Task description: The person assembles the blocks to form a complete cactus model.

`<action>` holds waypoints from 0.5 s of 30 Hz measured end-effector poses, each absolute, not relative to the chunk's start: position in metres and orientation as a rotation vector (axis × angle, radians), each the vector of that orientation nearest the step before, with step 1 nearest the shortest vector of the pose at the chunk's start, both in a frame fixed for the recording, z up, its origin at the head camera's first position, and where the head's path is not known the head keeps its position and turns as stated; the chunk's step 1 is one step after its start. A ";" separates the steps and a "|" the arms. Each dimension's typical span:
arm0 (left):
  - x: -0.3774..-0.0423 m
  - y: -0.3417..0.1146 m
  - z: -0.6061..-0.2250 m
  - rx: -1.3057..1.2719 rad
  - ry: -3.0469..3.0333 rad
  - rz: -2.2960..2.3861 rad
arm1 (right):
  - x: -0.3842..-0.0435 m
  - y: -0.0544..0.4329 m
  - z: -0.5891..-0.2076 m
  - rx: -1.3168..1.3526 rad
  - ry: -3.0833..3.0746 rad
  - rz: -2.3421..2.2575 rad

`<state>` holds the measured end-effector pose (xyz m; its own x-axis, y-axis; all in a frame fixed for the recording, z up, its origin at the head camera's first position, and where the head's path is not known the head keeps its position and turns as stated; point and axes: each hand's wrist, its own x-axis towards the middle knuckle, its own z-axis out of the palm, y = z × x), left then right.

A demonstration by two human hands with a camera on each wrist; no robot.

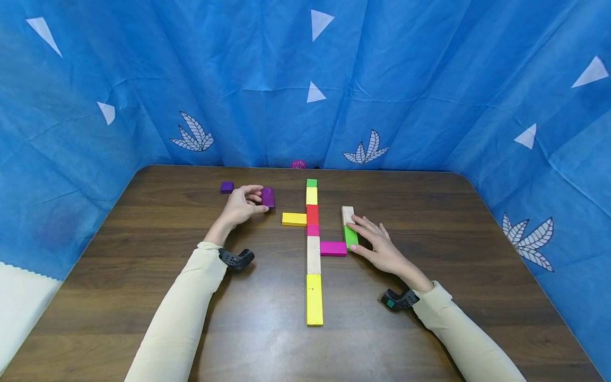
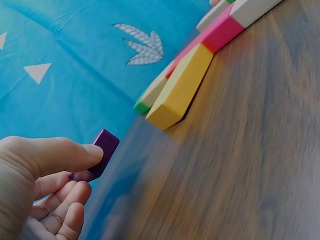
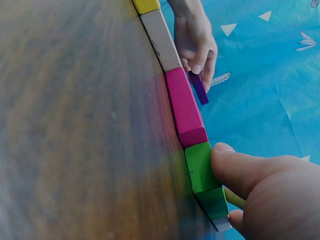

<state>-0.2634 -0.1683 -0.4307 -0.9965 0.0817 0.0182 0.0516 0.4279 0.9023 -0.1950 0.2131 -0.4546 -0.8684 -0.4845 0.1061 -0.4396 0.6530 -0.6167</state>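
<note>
My left hand point(image 1: 242, 206) pinches a purple block point(image 1: 268, 198) between thumb and fingers, left of the column of blocks. In the left wrist view the thumb lies across the face of this purple block point(image 2: 104, 152). On the other side, my right hand point(image 1: 379, 249) holds a green block point(image 1: 350, 237), its thumb at the near end and fingertips near the far end. A natural wood block point(image 1: 348, 214) lies end to end with the green one. The green block's near end meets a magenta block point(image 1: 333, 249), as the right wrist view also shows.
A column of coloured blocks runs down the table's middle, from a small green block point(image 1: 312, 183) to a long yellow block point(image 1: 314, 300). A shorter yellow block point(image 1: 294, 219) juts left from it. One violet block point(image 1: 226, 187) lies at the back left. Blue cloth point(image 1: 267, 63) hangs behind.
</note>
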 end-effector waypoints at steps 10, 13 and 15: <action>-0.267 -0.150 -0.435 0.150 2.671 1.579 | -0.195 0.213 -0.455 -0.777 2.791 -1.008; -0.268 -0.147 -0.436 0.156 2.670 1.571 | -0.196 0.213 -0.455 -0.775 2.792 -1.003; -0.268 -0.146 -0.437 0.165 2.677 1.556 | -0.196 0.213 -0.455 -0.773 2.792 -1.003</action>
